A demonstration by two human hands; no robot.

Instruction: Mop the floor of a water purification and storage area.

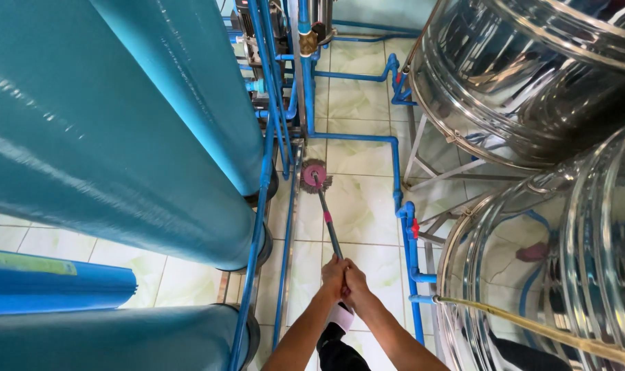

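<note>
Round pink-headed mop (pixel 315 176), flat on floor

Pale tiled floor (pixel 357 206) carries a round mop head (pixel 315 176), blue pipes (pixel 397 175) and tank stands (pixel 422 161).

I'm looking into a water-treatment plant room: tall blue filter tanks (pixel 120 124) on the left, shiny steel tanks (pixel 532 82) on the right, blue pipes (pixel 395 178) running across a tiled floor (pixel 360 103).
</note>
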